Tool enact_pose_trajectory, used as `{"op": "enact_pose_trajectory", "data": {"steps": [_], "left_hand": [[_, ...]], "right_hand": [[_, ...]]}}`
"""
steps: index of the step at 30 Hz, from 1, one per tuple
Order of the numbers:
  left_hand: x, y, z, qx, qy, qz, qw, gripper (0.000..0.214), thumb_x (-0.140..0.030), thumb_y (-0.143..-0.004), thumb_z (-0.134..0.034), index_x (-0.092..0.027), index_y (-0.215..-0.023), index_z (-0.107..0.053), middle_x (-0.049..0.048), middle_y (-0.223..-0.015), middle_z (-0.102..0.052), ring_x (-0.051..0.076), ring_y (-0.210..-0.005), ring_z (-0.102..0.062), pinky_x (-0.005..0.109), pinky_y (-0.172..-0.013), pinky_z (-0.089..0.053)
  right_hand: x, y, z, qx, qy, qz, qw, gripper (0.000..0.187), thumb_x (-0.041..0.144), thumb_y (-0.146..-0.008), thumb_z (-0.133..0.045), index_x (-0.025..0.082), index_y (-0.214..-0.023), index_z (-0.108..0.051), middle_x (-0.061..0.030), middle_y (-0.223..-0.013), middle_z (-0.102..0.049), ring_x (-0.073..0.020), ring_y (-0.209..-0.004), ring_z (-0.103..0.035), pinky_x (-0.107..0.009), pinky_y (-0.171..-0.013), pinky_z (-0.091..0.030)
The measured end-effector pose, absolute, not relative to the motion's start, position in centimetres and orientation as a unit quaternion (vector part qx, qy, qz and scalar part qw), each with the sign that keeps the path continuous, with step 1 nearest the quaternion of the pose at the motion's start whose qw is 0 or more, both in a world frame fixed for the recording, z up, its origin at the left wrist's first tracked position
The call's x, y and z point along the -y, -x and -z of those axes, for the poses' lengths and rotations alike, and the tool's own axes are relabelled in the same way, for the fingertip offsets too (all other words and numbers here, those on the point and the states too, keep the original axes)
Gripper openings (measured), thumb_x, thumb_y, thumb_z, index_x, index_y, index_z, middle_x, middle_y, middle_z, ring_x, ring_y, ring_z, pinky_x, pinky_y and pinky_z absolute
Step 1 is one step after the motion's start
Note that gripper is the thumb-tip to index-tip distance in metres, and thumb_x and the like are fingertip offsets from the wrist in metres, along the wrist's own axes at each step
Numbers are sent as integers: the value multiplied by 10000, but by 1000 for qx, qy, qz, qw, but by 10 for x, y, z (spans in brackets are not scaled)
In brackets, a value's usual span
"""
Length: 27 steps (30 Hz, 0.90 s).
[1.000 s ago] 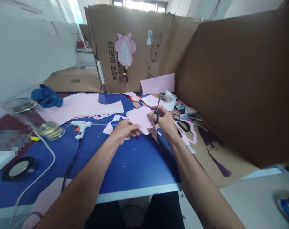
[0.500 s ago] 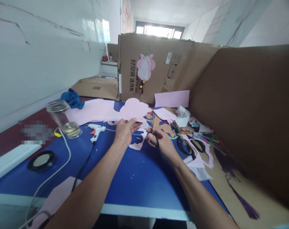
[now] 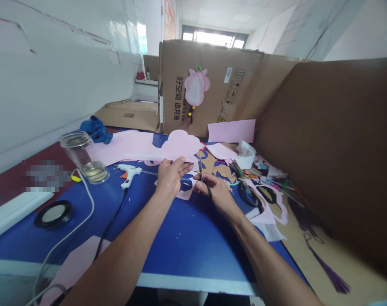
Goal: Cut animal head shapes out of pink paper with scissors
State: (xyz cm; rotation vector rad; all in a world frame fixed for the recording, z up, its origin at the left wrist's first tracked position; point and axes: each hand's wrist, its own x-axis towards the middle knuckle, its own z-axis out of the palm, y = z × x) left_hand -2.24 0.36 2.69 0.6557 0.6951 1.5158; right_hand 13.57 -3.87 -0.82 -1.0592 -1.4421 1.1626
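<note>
The person's left hand point(image 3: 169, 174) pinches a pink paper cutout point(image 3: 180, 143) along its lower edge, the fingers closed to a narrow grip. The cutout has a rounded, lobed outline and rises above and beyond that hand, raised over the table point(image 3: 168, 255) and leaning slightly to the right. The right hand point(image 3: 215, 187) lies lower and to the right of the cutout, curled around the black handles of a pair of scissors point(image 3: 203, 175). Their blades point up and away from the person, toward the cutout's right end; whether they touch the paper cannot be told.

Behind and to the left of the cutout, a large pink sheet point(image 3: 126, 143) lies across the table. Left of the left hand lies a white glue gun point(image 3: 129, 172), with a glass jar point(image 3: 85, 159) farther left and a black tape roll point(image 3: 53, 213) nearer the person. To the right of the right hand are black handles point(image 3: 248, 194) beside a pink paper ring point(image 3: 284, 210), with a purple tassel point(image 3: 332, 276) closer to the person. A pink and white ornament point(image 3: 195, 88) stands out against the upright cardboard point(image 3: 251, 95) at the back.
</note>
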Motion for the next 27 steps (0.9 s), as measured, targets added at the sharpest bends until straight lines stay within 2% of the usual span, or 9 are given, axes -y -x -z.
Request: {"op": "enact_pose_trajectory", "data": {"steps": [16, 21, 27], "left_hand": [[-4, 21, -27, -309, -284, -665, 618, 318, -165, -689, -818, -173, -974, -676, 44, -843, -776, 192, -754, -761, 338, -789, -624], [-5, 21, -25, -317, -287, -661, 616, 260, -169, -700, -809, -169, -922, -673, 52, -840, -776, 188, -752, -759, 327, -775, -623], [-5, 21, -25, -322, -290, -660, 614, 317, -173, -699, -818, -178, -988, -689, 48, -857, -779, 194, -769, -764, 338, -799, -621]], "right_hand": [[39, -137, 6, 595, 446, -468, 479, 442, 590, -773, -841, 206, -974, -758, -14, -740, -693, -197, -702, -642, -320, -700, -518], [38, -138, 7, 597, 455, -457, 478, 480, 618, -761, -839, 205, -997, -772, -24, -739, -702, -218, -723, -666, -336, -700, -541], [37, -138, 7, 591, 459, -464, 474, 464, 598, -757, -847, 210, -1001, -778, -20, -733, -703, -217, -716, -671, -343, -707, -548]]}}
